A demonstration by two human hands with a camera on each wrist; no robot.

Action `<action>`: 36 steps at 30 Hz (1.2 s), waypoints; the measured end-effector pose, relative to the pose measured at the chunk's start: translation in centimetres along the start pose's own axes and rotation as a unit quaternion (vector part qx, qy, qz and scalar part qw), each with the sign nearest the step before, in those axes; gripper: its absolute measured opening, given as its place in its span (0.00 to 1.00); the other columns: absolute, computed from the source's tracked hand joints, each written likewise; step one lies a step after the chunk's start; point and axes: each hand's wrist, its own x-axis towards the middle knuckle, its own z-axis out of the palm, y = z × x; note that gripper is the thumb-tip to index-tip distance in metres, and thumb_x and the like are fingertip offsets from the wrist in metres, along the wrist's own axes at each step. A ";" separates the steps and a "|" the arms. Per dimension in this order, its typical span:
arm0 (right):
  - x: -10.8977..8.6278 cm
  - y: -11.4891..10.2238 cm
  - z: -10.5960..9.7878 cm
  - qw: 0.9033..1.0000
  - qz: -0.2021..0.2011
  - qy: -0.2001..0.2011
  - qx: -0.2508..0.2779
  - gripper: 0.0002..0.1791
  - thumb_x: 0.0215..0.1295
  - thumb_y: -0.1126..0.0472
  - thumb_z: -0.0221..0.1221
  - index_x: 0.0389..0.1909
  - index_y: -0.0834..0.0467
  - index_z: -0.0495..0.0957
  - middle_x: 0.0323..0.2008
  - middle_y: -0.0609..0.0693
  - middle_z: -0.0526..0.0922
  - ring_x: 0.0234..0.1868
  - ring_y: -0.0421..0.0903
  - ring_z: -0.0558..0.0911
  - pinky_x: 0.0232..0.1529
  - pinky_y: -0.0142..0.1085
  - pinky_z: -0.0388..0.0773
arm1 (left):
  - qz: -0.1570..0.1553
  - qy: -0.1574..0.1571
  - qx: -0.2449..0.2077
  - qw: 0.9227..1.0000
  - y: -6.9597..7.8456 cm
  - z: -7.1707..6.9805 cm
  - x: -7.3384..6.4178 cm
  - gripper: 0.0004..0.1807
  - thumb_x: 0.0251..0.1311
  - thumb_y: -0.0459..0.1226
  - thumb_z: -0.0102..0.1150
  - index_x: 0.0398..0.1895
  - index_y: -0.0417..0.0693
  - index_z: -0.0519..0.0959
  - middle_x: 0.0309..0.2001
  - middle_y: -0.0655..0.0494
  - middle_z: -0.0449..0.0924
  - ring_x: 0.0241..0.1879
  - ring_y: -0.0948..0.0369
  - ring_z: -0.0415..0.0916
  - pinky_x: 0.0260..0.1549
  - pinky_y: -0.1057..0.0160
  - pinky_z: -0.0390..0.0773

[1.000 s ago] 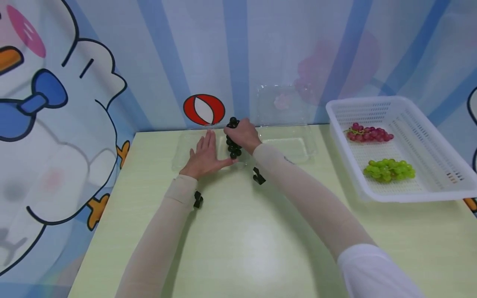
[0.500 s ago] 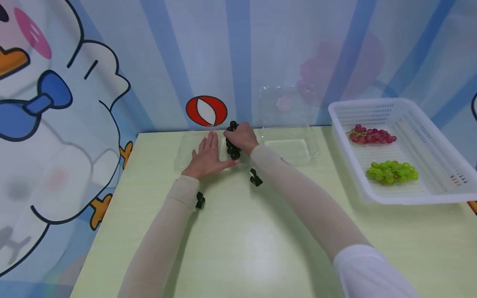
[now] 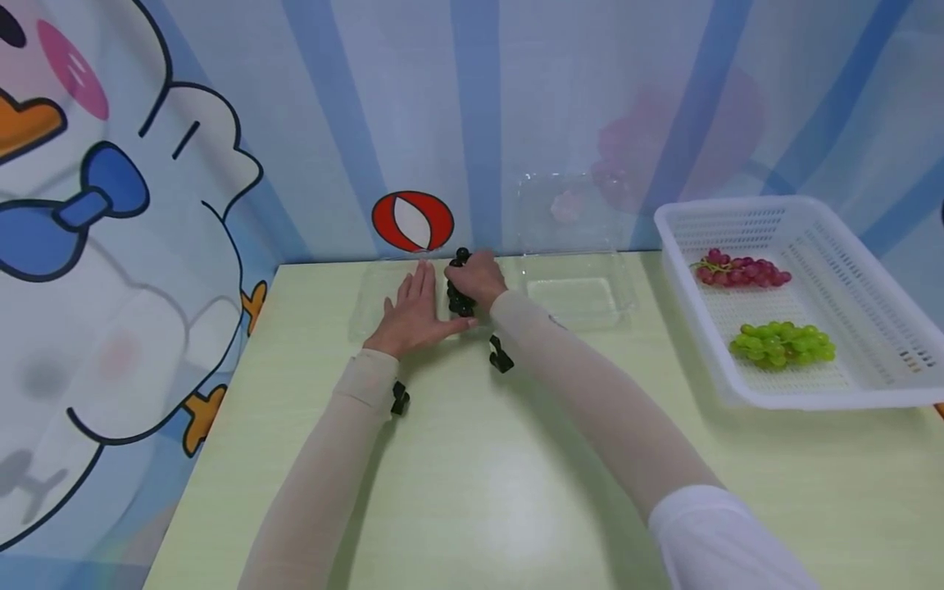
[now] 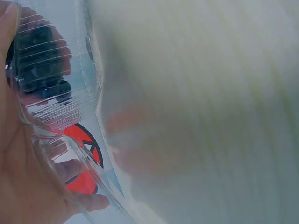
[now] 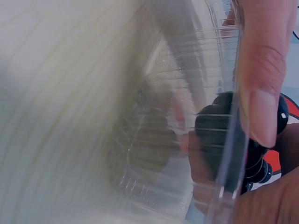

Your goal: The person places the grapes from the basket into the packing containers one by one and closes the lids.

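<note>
Near the table's back edge, my right hand [image 3: 481, 279] grips a bunch of black grapes [image 3: 460, 303]. The grapes are low in a clear plastic container [image 3: 369, 305]; through its ribbed wall [image 5: 205, 163] they show dark in the right wrist view. My left hand [image 3: 415, 318] lies with straight, spread fingers over the container just left of the bunch, its thumb reaching along the front rim. In the left wrist view the black grapes [image 4: 42, 67] appear behind the clear wall beside that hand [image 4: 28, 172]. The right palm hides part of the bunch.
Right of my hands stands another clear container section [image 3: 571, 299] with its lid [image 3: 566, 201] raised against the printed backdrop. A white perforated basket [image 3: 689, 328] at the right holds red grapes [image 3: 745, 270] and green grapes [image 3: 783, 344]. The pale table [image 3: 472, 475] extends toward me.
My right hand has moved slightly lower with the black grapes, which sit a little deeper in the container. The left hand stays in place; the whole view shifts slightly.
</note>
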 end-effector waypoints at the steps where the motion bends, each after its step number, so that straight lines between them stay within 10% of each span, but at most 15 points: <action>1: 0.0 0.0 0.1 1.000 0.001 -0.001 0.000 0.35 0.69 0.51 0.57 0.68 0.72 0.65 0.67 0.64 0.71 0.62 0.56 0.76 0.63 0.45 0.75 | 0.000 0.000 -0.001 1.000 0.0 0.0 0.0 0.70 0.51 0.80 0.47 0.82 0.49 0.29 0.83 0.54 0.22 0.81 0.45 0.29 0.71 0.27 0.42; 11: 0.4 0.1 0.9 1.000 0.018 -0.012 -0.006 0.43 0.72 0.50 0.54 0.75 0.72 0.47 0.70 0.67 0.66 0.69 0.57 0.72 0.68 0.44 0.71 | 0.005 0.002 -0.002 1.000 -0.4 0.3 0.2 0.71 0.49 0.82 0.45 0.82 0.49 0.29 0.83 0.54 0.22 0.81 0.45 0.28 0.70 0.26 0.42; 36: 0.2 -0.1 1.5 0.999 0.009 -0.029 -0.037 0.31 0.72 0.47 0.54 0.66 0.65 0.72 0.64 0.59 0.77 0.62 0.54 0.78 0.63 0.46 0.75 | 0.004 0.001 -0.011 1.000 -0.4 0.2 0.3 0.71 0.50 0.81 0.47 0.83 0.49 0.30 0.83 0.55 0.23 0.81 0.45 0.29 0.70 0.26 0.43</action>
